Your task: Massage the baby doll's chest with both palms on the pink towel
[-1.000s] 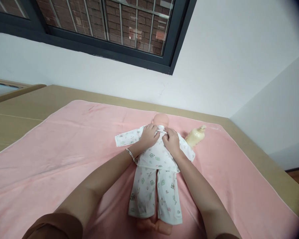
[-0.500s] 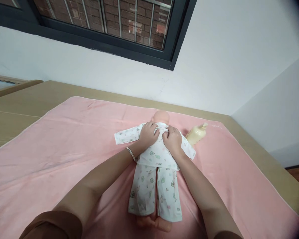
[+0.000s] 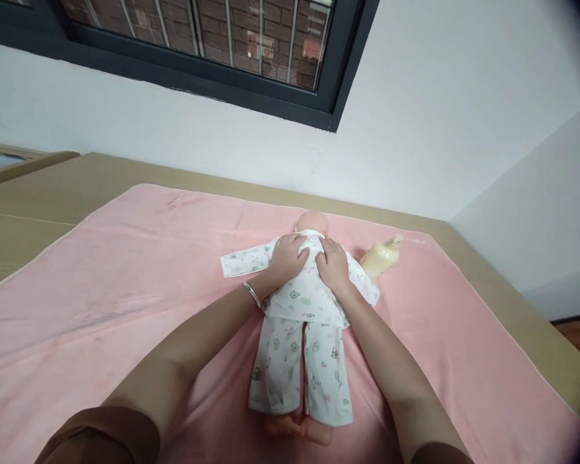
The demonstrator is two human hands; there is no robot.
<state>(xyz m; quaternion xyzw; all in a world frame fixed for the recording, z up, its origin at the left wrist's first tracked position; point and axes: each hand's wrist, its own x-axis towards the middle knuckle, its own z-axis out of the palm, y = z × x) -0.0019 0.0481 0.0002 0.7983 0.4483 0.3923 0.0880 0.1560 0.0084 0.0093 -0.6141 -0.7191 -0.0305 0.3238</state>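
Observation:
A baby doll (image 3: 305, 296) in a white printed top and trousers lies stretched out, its bald head (image 3: 312, 223) at the far end and its feet (image 3: 299, 428) toward me. No facial features show on the head. My left hand (image 3: 289, 258) rests flat on the left of the doll's upper body, fingers out and thumb apart. On the right side, my right hand (image 3: 333, 263) lies the same way, fingers pointing to the shoulder. Between my hands the top's cloth shows smooth up to the neck. Both sleeves spread outward.
Beneath the doll is a pink blanket (image 3: 125, 290) over a wooden surface (image 3: 77, 187). A cream pump bottle (image 3: 381, 258) lies on its side beyond the right sleeve. Behind stand a white wall (image 3: 251, 154) and a dark-framed window (image 3: 212, 71).
The top's collar edge, bunched under my fingertips before, now lies smoother and higher at the neck. My right fingers have uncurled and flattened. The doll has stayed in place.

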